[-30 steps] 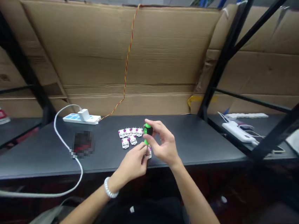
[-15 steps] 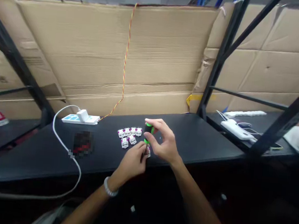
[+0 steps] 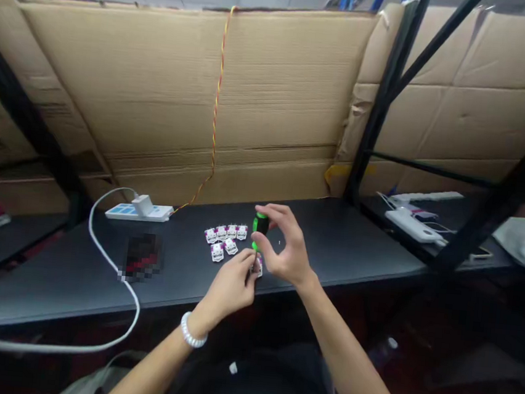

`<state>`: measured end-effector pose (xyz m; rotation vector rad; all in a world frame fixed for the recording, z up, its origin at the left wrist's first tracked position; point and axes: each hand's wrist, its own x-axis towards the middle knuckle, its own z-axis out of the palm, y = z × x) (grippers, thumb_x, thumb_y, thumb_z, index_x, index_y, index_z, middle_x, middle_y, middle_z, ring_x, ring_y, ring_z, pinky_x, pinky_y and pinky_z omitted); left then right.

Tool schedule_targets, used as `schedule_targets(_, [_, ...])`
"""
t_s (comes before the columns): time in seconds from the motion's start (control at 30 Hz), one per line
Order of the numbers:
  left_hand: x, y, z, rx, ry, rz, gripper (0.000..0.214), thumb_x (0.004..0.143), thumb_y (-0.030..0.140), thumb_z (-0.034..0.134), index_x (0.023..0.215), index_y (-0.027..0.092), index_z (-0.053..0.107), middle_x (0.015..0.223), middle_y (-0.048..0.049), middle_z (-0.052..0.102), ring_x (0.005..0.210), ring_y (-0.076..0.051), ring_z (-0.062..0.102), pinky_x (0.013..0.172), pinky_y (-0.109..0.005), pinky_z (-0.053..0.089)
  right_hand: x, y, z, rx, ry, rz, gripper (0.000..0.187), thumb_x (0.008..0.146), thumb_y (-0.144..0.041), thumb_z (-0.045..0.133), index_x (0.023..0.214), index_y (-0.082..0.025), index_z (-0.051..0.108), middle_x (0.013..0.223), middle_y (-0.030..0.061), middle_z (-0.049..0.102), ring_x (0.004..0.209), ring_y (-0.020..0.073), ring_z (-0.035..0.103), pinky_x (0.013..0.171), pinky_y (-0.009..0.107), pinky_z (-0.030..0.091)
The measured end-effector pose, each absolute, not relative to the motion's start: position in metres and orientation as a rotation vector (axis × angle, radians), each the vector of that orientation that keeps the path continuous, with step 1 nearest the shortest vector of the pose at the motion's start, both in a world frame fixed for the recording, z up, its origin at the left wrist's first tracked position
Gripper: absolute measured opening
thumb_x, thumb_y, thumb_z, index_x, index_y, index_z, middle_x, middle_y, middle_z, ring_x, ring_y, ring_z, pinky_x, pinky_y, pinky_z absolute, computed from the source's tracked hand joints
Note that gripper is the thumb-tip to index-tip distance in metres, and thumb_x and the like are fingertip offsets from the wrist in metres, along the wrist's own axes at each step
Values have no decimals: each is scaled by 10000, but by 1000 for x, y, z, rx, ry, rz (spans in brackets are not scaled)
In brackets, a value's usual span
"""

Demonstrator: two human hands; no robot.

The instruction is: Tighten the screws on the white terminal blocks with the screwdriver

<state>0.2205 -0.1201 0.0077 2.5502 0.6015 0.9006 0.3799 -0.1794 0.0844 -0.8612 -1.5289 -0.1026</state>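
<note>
My right hand (image 3: 288, 249) grips the black and green handle of a screwdriver (image 3: 260, 223) between thumb and fingers. The screwdriver stands upright, its shaft pointing down at a small white-and-purple part (image 3: 260, 267) on the front of the table. My left hand (image 3: 234, 282), with a white coiled band on the wrist, is closed around that part beside the shaft. Its fingers hide most of the part and the screwdriver's tip. Just left of the hands lie several similar white-and-purple parts (image 3: 221, 233), with two nearer ones (image 3: 217, 253) in front.
On the black table (image 3: 355, 243) are a white power strip (image 3: 119, 210) with a plugged-in adapter, its white cable (image 3: 112, 261), and a blurred-out dark object (image 3: 143, 257). Cardboard (image 3: 281, 100) walls the back. Black metal posts (image 3: 372, 142) stand at both sides.
The screwdriver handle has turned: its green stripe now shows on the left instead of the right. Both hands stay in nearly the same place. The whole view has shifted slightly.
</note>
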Motion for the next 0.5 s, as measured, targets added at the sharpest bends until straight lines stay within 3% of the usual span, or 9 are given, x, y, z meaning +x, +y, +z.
schedule_targets(0.1, [220, -120, 8, 2552, 623, 901, 193, 888, 40, 529, 946, 205, 611, 1048, -89, 661, 960, -254, 659, 889, -392, 570, 380, -181, 83, -807, -1588, 75, 381, 1056, -218, 542, 1422, -288, 622, 1352, 94, 716, 1206, 243, 703, 999, 434, 619])
schedule_targets(0.2, [220, -120, 7, 2565, 632, 891, 187, 881, 54, 543, 958, 201, 629, 1067, -96, 668, 987, -267, 666, 910, -408, 574, 378, -181, 84, -817, -1573, -15, 319, 1016, -248, 669, 1331, -289, 683, 1159, 63, 749, 1007, 212, 725, 870, 374, 638])
schedule_targets(0.3, [220, -120, 8, 2565, 625, 893, 209, 880, 53, 547, 993, 197, 648, 1095, -104, 677, 1013, -273, 673, 930, -413, 574, 376, -180, 84, -874, -1530, -242, 343, 943, -312, 793, 1276, -279, 717, 1103, 69, 702, 949, 212, 702, 814, 356, 640])
schedule_targets(0.37, [220, -120, 9, 2558, 626, 895, 215, 878, 48, 542, 992, 196, 650, 1094, -105, 681, 1000, -268, 675, 920, -405, 575, 376, -180, 83, -903, -1537, -291, 404, 952, -308, 772, 1345, -272, 684, 1201, 102, 689, 1052, 242, 709, 898, 392, 641])
schedule_targets(0.5, [220, -122, 11, 2546, 613, 884, 206, 888, 54, 533, 985, 197, 646, 1113, -108, 685, 1011, -268, 675, 935, -411, 579, 377, -180, 82, -842, -1614, -65, 467, 1028, -199, 581, 1488, -279, 561, 1379, 113, 696, 1191, 250, 716, 1010, 420, 622])
